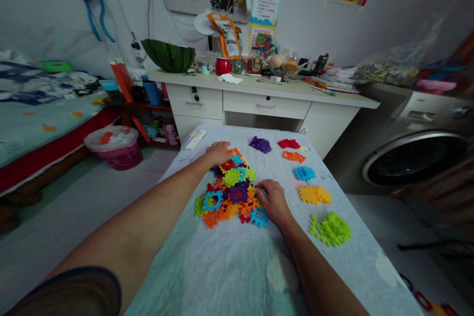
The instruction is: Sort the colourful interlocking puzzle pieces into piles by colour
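Observation:
A mixed heap of flat, notched plastic building pieces (237, 193) lies on a cloth-covered table (222, 261), in orange, purple, blue, yellow, red and green. My left hand (217, 153) rests at the heap's far left edge, fingers stretched along the pieces. At the heap's right side is my right hand (273, 200), its fingers loosely bent and touching the edge pieces. Neither hand visibly holds a piece. Separate single-colour groups lie further right: purple pieces (260, 144), red pieces (289, 143), orange pieces (294, 156), blue pieces (304, 174), yellow pieces (315, 195) and green pieces (331, 229).
A white box-like object (195, 140) lies at the table's far left corner. Behind stands a white desk (266, 101) bearing a cut watermelon (168, 55), a red pot (223, 66) and clutter. A washing machine (418, 138) stands right; a pink bin (114, 148) and bed are left.

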A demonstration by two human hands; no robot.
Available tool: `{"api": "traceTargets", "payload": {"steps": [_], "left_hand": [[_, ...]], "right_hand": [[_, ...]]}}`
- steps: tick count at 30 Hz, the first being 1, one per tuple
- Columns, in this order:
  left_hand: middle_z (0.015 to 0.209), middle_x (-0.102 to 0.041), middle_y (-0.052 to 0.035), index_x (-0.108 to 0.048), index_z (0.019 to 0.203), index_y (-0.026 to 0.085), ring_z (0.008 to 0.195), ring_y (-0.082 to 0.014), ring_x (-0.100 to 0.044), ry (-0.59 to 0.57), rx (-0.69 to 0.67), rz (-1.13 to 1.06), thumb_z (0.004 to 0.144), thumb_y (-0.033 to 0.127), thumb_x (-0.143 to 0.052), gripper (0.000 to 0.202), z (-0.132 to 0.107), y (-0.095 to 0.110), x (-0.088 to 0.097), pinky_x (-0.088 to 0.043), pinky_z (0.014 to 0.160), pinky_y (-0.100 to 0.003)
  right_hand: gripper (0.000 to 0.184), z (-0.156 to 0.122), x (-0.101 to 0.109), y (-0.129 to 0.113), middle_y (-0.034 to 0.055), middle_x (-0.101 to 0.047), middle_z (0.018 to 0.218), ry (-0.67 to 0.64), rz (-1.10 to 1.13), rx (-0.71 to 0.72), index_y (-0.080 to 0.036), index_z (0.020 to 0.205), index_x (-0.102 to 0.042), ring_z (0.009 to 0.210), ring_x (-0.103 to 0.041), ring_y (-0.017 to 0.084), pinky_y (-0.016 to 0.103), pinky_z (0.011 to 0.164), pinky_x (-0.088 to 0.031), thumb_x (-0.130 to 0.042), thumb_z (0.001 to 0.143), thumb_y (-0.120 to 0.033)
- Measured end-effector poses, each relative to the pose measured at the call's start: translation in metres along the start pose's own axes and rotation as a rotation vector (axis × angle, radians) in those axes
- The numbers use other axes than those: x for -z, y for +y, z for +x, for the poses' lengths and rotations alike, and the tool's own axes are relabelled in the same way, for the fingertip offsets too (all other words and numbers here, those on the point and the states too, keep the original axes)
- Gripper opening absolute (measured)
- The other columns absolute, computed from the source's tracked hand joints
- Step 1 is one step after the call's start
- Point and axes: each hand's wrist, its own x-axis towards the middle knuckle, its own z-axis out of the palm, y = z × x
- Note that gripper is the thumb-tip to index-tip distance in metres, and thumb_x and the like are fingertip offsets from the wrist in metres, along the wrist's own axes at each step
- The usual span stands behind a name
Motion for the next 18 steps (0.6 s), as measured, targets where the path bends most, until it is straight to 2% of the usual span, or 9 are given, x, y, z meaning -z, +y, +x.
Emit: {"api": "traceTargets", "payload": {"steps": [5, 8, 12, 15, 18], "left_hand": [[0.144, -0.051, -0.0188, -0.046, 0.139, 0.016, 0.133, -0.0359, -0.046, -0.058, 0.074, -0.004, 0.081, 0.064, -0.045, 0.075, 0.026, 0.004, -0.013, -0.037, 0.104, -0.047], [0.134, -0.059, -0.0175, -0.055, 0.13, 0.019, 0.128, -0.035, -0.051, -0.064, 0.043, -0.007, 0.072, 0.063, -0.059, 0.073, 0.033, 0.007, -0.022, -0.038, 0.103, -0.045], [0.113, -0.071, -0.0097, -0.067, 0.108, 0.023, 0.111, -0.0296, -0.061, -0.068, -0.038, -0.039, 0.065, 0.047, -0.071, 0.05, 0.034, 0.011, -0.028, -0.045, 0.095, -0.039], [0.098, -0.073, -0.0056, -0.07, 0.096, 0.023, 0.094, -0.0236, -0.065, -0.038, -0.123, -0.098, 0.068, 0.033, -0.069, 0.03, 0.027, 0.012, -0.029, -0.049, 0.085, -0.033], [0.095, -0.07, -0.005, -0.071, 0.09, 0.021, 0.087, -0.0197, -0.064, 0.018, -0.209, -0.163, 0.072, 0.025, -0.063, 0.02, 0.016, 0.01, -0.028, -0.049, 0.082, -0.03]], "right_hand": [[0.017, 0.0, 0.001, 0.0, 0.0071, -0.067, 0.097, -0.002, 0.013, -0.006, -0.019, 0.096, -0.068, 0.096, -0.058, 0.021, 0.035, 0.091, -0.038, -0.053, 0.088, -0.023], [0.016, 0.0, 0.001, -0.001, 0.0071, -0.067, 0.097, 0.0, 0.015, -0.017, -0.019, 0.095, -0.068, 0.096, -0.057, 0.022, 0.035, 0.091, -0.038, -0.054, 0.086, -0.022], [0.015, 0.0, 0.001, -0.001, 0.0068, -0.068, 0.097, 0.001, 0.016, -0.019, -0.02, 0.093, -0.068, 0.096, -0.057, 0.022, 0.035, 0.091, -0.038, -0.055, 0.085, -0.022], [0.015, 0.0, 0.0, 0.0, 0.007, -0.068, 0.097, 0.011, 0.002, -0.026, -0.02, 0.093, -0.068, 0.095, -0.058, 0.022, 0.035, 0.09, -0.039, -0.055, 0.086, -0.023], [0.015, 0.0, -0.001, 0.001, 0.007, -0.068, 0.097, 0.014, -0.008, -0.033, -0.02, 0.093, -0.068, 0.095, -0.058, 0.022, 0.035, 0.089, -0.039, -0.055, 0.086, -0.024]]}}
